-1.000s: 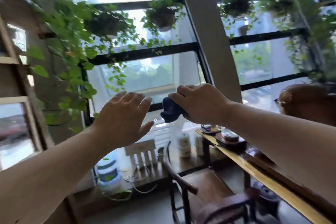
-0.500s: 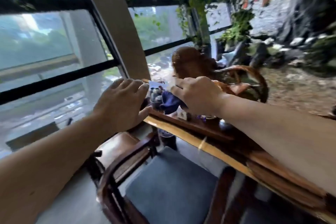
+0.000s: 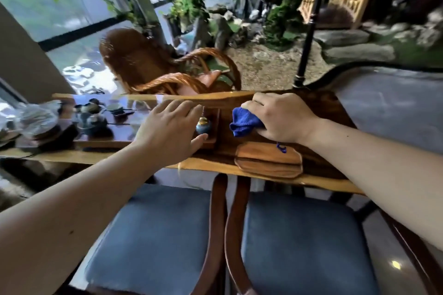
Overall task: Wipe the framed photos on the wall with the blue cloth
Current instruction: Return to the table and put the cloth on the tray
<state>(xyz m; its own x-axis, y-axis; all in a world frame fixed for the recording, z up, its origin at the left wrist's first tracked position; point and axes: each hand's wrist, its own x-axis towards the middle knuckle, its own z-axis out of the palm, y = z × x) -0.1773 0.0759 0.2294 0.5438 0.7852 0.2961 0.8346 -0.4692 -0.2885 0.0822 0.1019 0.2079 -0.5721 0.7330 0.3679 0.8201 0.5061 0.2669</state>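
Observation:
My right hand point(image 3: 280, 117) is closed around a bunched blue cloth point(image 3: 244, 121), which sticks out to the left of my fingers just above a long wooden table point(image 3: 330, 170). My left hand point(image 3: 170, 129) hovers flat over the table to the left of the cloth, fingers spread, holding nothing. No framed photos or wall are in view now.
A wooden tray point(image 3: 268, 159) lies below my right hand. A small blue jar point(image 3: 203, 126) stands between my hands. Teaware point(image 3: 93, 117) crowds the table's left end. Two blue-cushioned chairs point(image 3: 153, 232) stand in front, a rattan chair point(image 3: 148, 62) behind, and a black pole point(image 3: 309, 24) beside a rock garden.
My view has swung right and down, from the window with hanging plants to the wooden table. Both hands have come down over the table, the right still gripping the cloth.

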